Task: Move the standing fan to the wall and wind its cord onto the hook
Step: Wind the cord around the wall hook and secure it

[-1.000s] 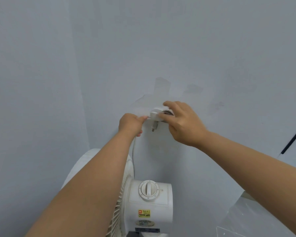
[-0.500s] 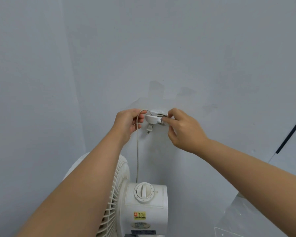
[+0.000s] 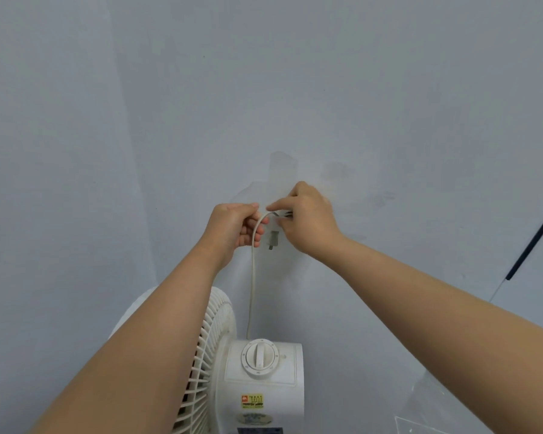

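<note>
Your fan (image 3: 264,380) stands close against the wall (image 3: 389,104), so the cord (image 3: 252,277) has only a short climb from behind the motor housing to the hook, which sits hidden behind your right grip (image 3: 308,220). That grip pinches the cord at the hook, probably to pin the turns so they don't slip off. Your left grip (image 3: 235,225) curls round the cord just beside it, holding the rising run in an arch toward the hook so it feeds over without sagging. The plug (image 3: 273,239) hangs prongs-down below your fingers, which suggests the winding is nearly finished. The slack looks almost used.
</note>
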